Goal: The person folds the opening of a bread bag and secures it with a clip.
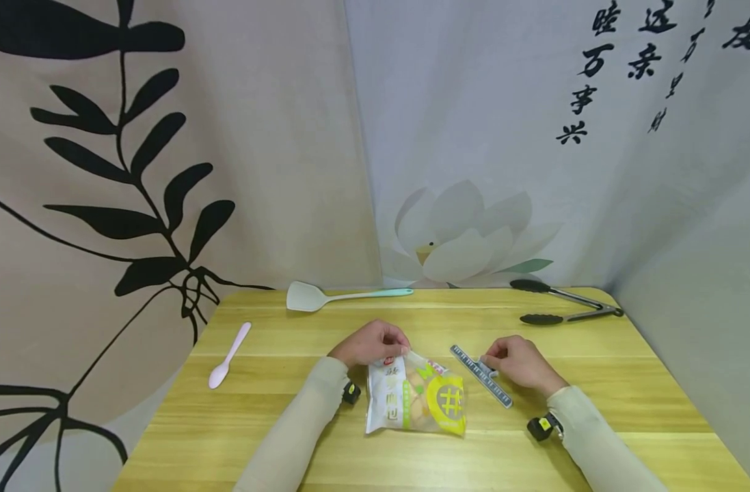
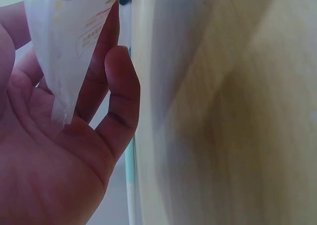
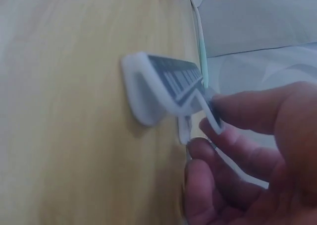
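A see-through plastic food bag [image 1: 416, 403] with white and yellow print lies at the middle front of the table, with pale pieces inside. My left hand [image 1: 372, 343] pinches its top edge; in the left wrist view the folded end of the bag [image 2: 69, 51] reaches in toward the palm. To the right of the bag is a long bag clip [image 1: 473, 373] with a dark piano-key pattern. My right hand [image 1: 524, 363] pinches the clip's handle between thumb and fingers, as the right wrist view shows. The clip and the bag are apart.
On the wooden table [image 1: 258, 424], a spatula [image 1: 307, 297] lies along the back edge. Black-tipped tongs [image 1: 586, 311] lie spread at the back right. A pale pink spoon [image 1: 227, 362] is on the left. Printed cloth [image 1: 288, 137] hangs behind the table.
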The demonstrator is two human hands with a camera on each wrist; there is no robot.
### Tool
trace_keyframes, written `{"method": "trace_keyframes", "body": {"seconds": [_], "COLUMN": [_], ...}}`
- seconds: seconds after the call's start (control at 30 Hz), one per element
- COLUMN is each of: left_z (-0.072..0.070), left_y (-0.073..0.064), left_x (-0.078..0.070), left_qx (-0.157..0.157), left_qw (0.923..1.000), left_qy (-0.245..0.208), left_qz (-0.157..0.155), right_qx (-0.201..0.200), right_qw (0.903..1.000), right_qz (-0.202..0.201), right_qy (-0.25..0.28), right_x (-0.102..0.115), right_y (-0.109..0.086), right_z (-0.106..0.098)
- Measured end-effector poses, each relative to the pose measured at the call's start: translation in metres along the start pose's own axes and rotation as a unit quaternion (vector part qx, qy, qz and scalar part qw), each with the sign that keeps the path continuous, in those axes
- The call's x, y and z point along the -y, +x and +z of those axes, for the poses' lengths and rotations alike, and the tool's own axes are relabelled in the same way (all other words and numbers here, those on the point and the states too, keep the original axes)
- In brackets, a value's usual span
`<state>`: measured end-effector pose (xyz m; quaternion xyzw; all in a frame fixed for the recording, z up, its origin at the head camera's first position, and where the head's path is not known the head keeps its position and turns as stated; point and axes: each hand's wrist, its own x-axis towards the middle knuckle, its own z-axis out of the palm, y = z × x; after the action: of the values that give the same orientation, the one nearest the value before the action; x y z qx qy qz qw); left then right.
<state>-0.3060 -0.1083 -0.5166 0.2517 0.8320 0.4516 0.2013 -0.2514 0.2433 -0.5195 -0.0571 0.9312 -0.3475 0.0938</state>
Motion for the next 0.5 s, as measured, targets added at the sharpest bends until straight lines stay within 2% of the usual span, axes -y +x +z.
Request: {"method": "trace_keyframes", "body": {"seconds": [0.33,0.5], "left_z": [-0.0016,-0.0014], "left_y": [-0.0006,0.0001], "left_x": [-0.0019,0.0004], "left_qx": [0.001,0.001], "left_qw": [1.0,1.0], "left_qy": [0.0,0.002], "left_qz": [0.001,0.001], "right_qx": [-0.004,0.004], "right_qw": [0.9997,0.9992], "right_qz": [-0.023,-0.024], "right_qy": [0.001,0.031], "right_x": [0.0025,0.0054], "right_y": [-0.0006,-0.0018], "right_z": [-0.0023,-0.0022]}}
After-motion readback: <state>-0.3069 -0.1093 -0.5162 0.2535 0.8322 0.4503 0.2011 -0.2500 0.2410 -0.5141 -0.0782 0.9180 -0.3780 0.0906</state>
